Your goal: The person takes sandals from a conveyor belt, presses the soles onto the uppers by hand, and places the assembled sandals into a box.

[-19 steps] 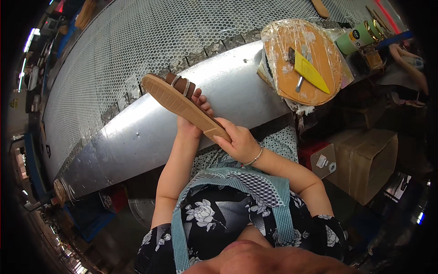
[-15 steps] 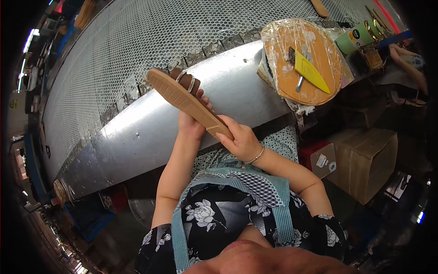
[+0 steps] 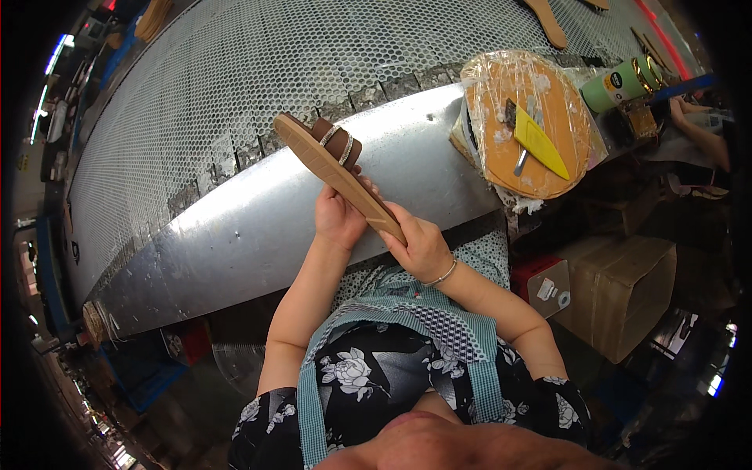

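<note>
A brown sandal [image 3: 323, 163] with a tan sole is held tilted on its edge above the metal table rim. Its strap, trimmed with a sparkling band, faces away from me to the right, and its toe points to the far left. My left hand [image 3: 342, 219] is closed round the middle of the sandal from beneath, with fingertips showing past the strap side. At the heel end, my right hand [image 3: 420, 244] grips the sole between thumb and fingers.
A mesh conveyor belt [image 3: 235, 86] runs beyond the metal rim [image 3: 258, 227]; soles [image 3: 546, 22] lie on it. Right of my hands, a plastic-wrapped round board [image 3: 501, 157] bears a yellow scraper [image 3: 542, 147]. A green tumbler [image 3: 607, 90], cardboard box [image 3: 623, 298] and another person's arm [image 3: 701, 133] are farther right.
The sandal has shifted slightly right and turned, so more of its strap side shows. Both hands keep their hold. On the belt, the soles at the far right have come nearer.
</note>
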Demonstrator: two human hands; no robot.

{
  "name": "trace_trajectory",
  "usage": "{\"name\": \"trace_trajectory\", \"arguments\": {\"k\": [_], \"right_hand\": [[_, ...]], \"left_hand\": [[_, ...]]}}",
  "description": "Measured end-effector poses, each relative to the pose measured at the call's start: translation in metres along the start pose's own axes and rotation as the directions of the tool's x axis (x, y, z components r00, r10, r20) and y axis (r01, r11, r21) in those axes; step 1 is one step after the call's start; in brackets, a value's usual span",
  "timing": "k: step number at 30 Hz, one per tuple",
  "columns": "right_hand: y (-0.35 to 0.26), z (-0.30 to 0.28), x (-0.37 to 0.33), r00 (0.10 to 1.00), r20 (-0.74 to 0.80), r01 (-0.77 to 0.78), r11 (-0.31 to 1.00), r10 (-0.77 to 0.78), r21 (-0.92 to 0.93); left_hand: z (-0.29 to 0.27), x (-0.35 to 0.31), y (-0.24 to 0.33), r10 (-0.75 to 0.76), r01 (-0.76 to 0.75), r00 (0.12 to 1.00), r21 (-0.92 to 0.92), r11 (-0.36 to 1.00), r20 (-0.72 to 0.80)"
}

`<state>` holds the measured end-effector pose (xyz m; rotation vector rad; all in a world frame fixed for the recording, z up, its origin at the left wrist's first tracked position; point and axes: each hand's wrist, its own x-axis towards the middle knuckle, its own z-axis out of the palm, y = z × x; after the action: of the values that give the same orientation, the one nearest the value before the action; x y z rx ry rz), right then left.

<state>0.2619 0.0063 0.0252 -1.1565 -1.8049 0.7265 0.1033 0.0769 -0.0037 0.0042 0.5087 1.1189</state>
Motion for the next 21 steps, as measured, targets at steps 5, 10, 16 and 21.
{"name": "trace_trajectory", "arguments": {"k": [5, 10, 16, 21], "right_hand": [[0.0, 0.009, -0.002, 1.0, 0.011, 0.003, 0.999, -0.003, -0.049], [0.004, 0.001, 0.001, 1.0, 0.016, 0.006, 0.999, -0.005, -0.048], [0.018, 0.04, 0.022, 0.999, -0.044, -0.008, 1.0, 0.008, -0.006], [0.037, -0.002, 0.016, 0.859, 0.383, -0.512, 0.594, 0.341, 0.621]], "left_hand": [[-0.001, -0.001, 0.004, -0.055, 0.055, 0.996, -0.005, 0.998, 0.066], [0.008, 0.004, 0.0, -0.059, 0.059, 0.998, 0.007, 0.998, 0.027], [-0.043, 0.015, 0.053, -0.068, 0.076, 0.966, -0.024, 0.997, 0.251], [-0.003, 0.02, 0.063, 0.012, -0.072, 0.975, 0.264, 0.962, 0.222]]}}
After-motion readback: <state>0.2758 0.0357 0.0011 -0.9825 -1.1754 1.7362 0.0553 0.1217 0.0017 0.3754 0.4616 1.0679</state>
